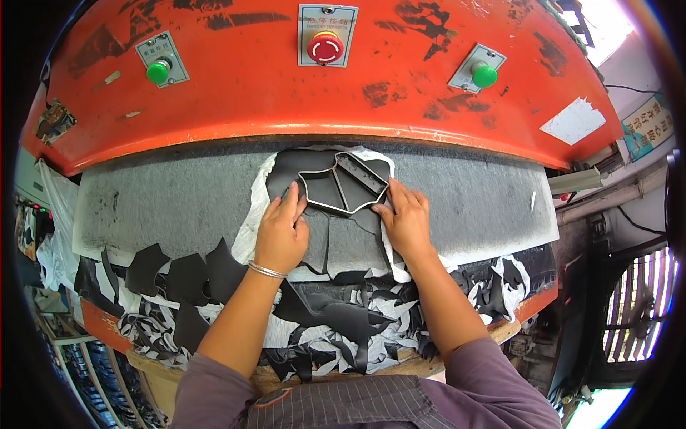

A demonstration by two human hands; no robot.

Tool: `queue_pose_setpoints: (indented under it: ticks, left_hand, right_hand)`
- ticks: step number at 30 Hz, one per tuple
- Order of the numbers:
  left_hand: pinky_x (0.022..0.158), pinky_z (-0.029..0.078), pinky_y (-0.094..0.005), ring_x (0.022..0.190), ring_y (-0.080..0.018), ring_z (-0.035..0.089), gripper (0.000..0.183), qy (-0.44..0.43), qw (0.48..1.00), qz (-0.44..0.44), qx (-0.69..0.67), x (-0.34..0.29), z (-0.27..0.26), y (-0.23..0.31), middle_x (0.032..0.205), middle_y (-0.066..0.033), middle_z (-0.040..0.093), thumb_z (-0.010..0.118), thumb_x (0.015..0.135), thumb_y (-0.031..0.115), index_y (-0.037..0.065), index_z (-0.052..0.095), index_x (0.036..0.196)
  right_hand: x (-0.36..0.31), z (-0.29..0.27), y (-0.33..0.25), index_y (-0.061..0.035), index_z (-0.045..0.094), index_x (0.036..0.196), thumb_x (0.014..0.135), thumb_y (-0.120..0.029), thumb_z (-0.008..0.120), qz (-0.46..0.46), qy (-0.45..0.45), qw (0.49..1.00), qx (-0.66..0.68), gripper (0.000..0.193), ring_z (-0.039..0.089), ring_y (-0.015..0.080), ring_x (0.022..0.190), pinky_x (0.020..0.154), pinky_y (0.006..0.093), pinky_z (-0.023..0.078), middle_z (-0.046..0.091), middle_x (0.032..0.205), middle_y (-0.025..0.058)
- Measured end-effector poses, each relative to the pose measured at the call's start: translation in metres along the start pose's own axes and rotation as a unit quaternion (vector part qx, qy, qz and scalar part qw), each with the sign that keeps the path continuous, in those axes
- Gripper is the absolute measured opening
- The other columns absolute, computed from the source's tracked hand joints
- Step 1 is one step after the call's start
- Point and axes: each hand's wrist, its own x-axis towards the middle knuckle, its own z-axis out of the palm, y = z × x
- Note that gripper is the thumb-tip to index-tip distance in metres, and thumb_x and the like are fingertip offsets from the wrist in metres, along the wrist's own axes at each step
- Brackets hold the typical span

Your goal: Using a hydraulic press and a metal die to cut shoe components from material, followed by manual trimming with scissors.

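Note:
A metal cutting die (339, 187), an angular frame with a crossbar inside, lies on a piece of black sheet material (284, 170). My left hand (282, 230) grips the die's left edge, fingertips against its wall. On the opposite side, my right hand (407, 216) holds the right edge between thumb and fingers. White fuzzy backing (251, 223) shows around the black sheet's rim. Nearer me, the sheet has cut-out gaps where the grey pad (179, 196) shows through.
A red press beam (243, 93) spans the far side, bearing a red stop button (325, 47) and two green buttons (158, 71). Along the near edge lie heaped black and white scraps (386, 322). Several cut black pieces (187, 280) stand at the left front.

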Motion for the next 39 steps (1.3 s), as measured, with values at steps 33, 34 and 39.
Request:
queue_pose_setpoints:
  ticks: [33,34,39]
  left_hand:
    - [0.066,0.050,-0.0351,0.069,-0.0265,0.062,0.018,-0.031,0.995,-0.084,-0.046,-0.232,-0.143,0.125,0.074,-0.0113,0.062,0.063,0.086,0.023,0.007,0.067,0.082]
    - [0.072,0.051,-0.0382,0.079,-0.0299,0.063,0.020,-0.165,0.981,-0.096,-0.030,-0.249,-0.134,0.143,0.083,-0.0118,0.065,0.064,0.085,0.027,0.007,0.069,0.087]
    - [0.070,0.049,-0.0390,0.079,-0.0288,0.058,0.017,-0.107,0.993,-0.021,0.040,-0.308,-0.089,0.171,0.080,-0.0085,0.061,0.064,0.082,0.025,0.008,0.069,0.082]
  right_hand:
    - [-0.161,-0.161,-0.130,-0.0094,0.063,0.097,0.077,-0.025,0.071,-0.100,-0.277,0.953,0.075,0.027,0.059,0.0324,0.084,0.079,0.0401,0.046,0.063,0.087,0.0127]
    - [-0.200,-0.161,-0.145,-0.0085,0.064,0.098,0.075,-0.037,0.072,-0.202,-0.308,0.928,0.046,0.037,0.060,0.0314,0.081,0.077,0.0391,0.047,0.063,0.084,0.0119]
    - [-0.293,-0.138,-0.153,-0.0034,0.061,0.106,0.068,-0.031,0.075,-0.222,-0.252,0.939,0.079,0.050,0.057,0.0267,0.088,0.076,0.0358,0.048,0.061,0.095,0.0093]
